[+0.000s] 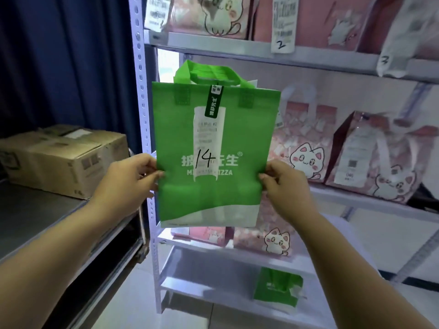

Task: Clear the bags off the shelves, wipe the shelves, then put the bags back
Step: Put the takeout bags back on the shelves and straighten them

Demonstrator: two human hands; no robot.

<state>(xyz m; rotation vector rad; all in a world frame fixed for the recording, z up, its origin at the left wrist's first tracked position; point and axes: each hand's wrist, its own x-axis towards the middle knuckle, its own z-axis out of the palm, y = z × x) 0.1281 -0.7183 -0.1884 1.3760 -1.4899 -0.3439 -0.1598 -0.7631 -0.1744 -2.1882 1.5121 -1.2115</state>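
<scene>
I hold a green fabric bag (240,129) upright in front of the white shelf unit (213,45). A white receipt marked 14 is stuck on its front. My left hand (133,176) pinches the bag's left edge and my right hand (285,184) pinches its right edge. Pink cat-print bags (306,148) stand on the middle shelf behind it, more (213,17) sit on the top shelf, and others (268,238) lie below. A second green bag (276,290) rests on the lowest shelf.
A grey metal cart top (35,214) stands at my left with a cardboard box (64,157) on it. A dark blue curtain (66,55) hangs behind. The perforated shelf upright (142,103) runs just left of the held bag.
</scene>
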